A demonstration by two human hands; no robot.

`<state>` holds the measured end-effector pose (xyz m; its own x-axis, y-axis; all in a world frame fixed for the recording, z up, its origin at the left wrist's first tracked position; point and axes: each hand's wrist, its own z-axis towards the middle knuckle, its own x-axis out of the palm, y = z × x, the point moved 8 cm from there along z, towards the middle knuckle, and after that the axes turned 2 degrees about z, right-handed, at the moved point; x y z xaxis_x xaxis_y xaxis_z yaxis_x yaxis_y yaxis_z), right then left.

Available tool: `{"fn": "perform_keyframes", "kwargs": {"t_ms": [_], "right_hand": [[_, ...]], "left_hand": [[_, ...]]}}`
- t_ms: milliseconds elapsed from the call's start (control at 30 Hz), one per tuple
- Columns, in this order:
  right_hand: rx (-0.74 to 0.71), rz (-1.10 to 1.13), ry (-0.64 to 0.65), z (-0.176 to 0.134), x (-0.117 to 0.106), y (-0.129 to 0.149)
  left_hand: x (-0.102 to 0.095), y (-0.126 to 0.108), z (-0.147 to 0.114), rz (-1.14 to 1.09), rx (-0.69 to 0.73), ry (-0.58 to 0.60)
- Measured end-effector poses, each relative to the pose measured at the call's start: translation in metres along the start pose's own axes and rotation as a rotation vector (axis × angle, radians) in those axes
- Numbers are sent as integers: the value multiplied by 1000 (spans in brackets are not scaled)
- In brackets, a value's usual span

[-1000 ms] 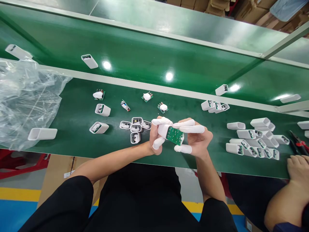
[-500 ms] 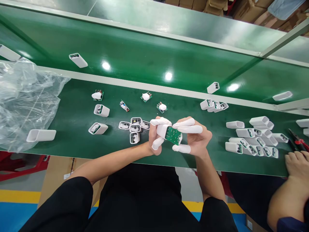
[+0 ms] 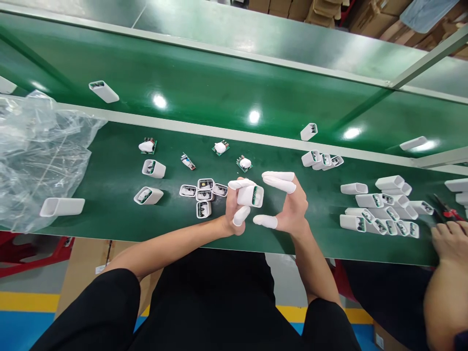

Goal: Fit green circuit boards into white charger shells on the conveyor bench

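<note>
Between the fingers of my left hand (image 3: 237, 207) is a white plastic housing (image 3: 245, 196), its open end facing right. A green circuit board (image 3: 256, 196) sits inside it, with only its end showing at the opening. Just to the right, my right hand (image 3: 288, 202) is apart from the housing, thumb and fingers spread with nothing between them. White finger covers are on both hands. Left of my left hand stand several filled housings (image 3: 204, 195) in a cluster. Beyond my hands lie loose circuit boards with white lumps, one (image 3: 244, 164) close by.
A clear plastic bag (image 3: 40, 161) and an open white housing (image 3: 62, 206) lie at left. Many filled housings (image 3: 380, 214) are grouped at right, near red-handled pliers (image 3: 451, 213) and another person's hand (image 3: 449, 241). A raised rail (image 3: 204, 127) runs along the back.
The circuit board has gone from mostly outside the housing to inside it. My right hand has let go, its fingers now spread. My left hand still holds the housing.
</note>
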<state>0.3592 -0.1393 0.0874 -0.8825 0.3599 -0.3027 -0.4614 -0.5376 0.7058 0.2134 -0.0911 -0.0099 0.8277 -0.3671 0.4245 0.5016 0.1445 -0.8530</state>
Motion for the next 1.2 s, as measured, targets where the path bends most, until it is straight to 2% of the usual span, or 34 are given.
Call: {"fn": "perform_keyframes", "kwargs": {"t_ms": [133,233,300,400,467,533,667,767,867,1000,1200], "right_hand": [[-157,-129,43,-4,5,5],[-192,-215,98,-7,14,0],[-220,-257,79,-8,15,-1],[-228,-248,7,-8,9,-1],[-137,-123,-18,-6,3,-8],[18,70,-5,-3,2,-21],[289,355,24,-6,11,-48],[436,469,36,-9,23,-62],[523,533,42,-7,31,-67],[566,519,61,-1,33,-67],[615,433,73,-1,28,-74]], "left_hand": [[1,-3,2,-24,26,-9],[1,-4,1,5,18,-28],[0,-2,1,13,-9,-30],[1,-1,3,-14,7,32],[4,-2,6,-42,52,114],[8,0,9,-53,46,206],[13,10,14,-60,-98,268],[16,11,17,-76,-180,249],[15,13,20,-52,-266,200],[9,19,22,-4,-344,115],[4,23,21,21,-405,48]]}}
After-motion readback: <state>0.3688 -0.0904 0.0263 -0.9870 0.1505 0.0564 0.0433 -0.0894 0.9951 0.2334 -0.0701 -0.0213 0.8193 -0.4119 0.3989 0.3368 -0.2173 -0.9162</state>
